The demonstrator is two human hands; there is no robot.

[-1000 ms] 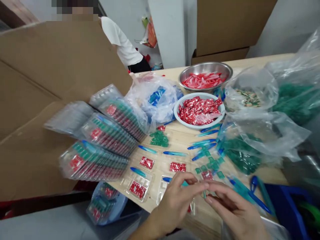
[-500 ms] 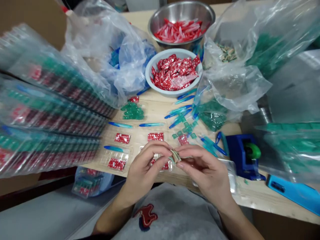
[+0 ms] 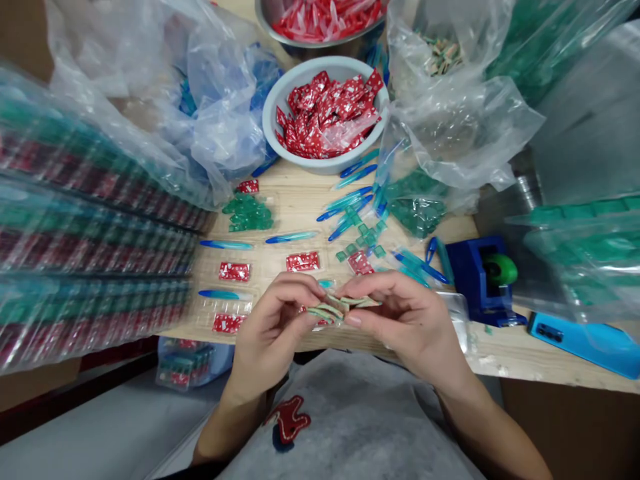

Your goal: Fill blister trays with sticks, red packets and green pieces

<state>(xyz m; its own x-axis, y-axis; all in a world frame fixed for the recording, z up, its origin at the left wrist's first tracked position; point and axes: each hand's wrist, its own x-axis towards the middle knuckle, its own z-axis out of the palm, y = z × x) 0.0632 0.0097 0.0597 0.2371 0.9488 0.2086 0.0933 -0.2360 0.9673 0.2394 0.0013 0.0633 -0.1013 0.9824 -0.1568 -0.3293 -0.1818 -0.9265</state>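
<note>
The left hand (image 3: 275, 327) is pinching a few thin pieces (image 3: 326, 311), beige with green edges, between its thumb and fingers. The right hand (image 3: 405, 323) is pinching more of them just beside, so the two sets of fingertips are nearly meeting. The pieces are hanging in the grip in front of the grey shirt (image 3: 375, 413), over the near edge of the wooden bench (image 3: 295, 193).

Beyond the hands, clear trays are lying on the bench, several holding a red packet (image 3: 303, 261) and a blue stick (image 3: 290, 237). Left of centre, a small heap of green pieces (image 3: 247, 212) is resting. Near the right hand, green squares (image 3: 369, 235) and more blue sticks are lying scattered.

Farther back, a pale bowl (image 3: 270, 117) is holding a pile of red packets, and a metal bowl (image 3: 300, 45) behind it is holding red sticks (image 3: 330, 20). To its right, a clear bag (image 3: 465, 120) is standing open beside beige and green bits (image 3: 443, 55).

Stacks of filled trays (image 3: 100, 267), blurred, are rising on the left. On the right, a blue tape dispenser (image 3: 465, 283) is standing near a blue phone (image 3: 590, 347).
</note>
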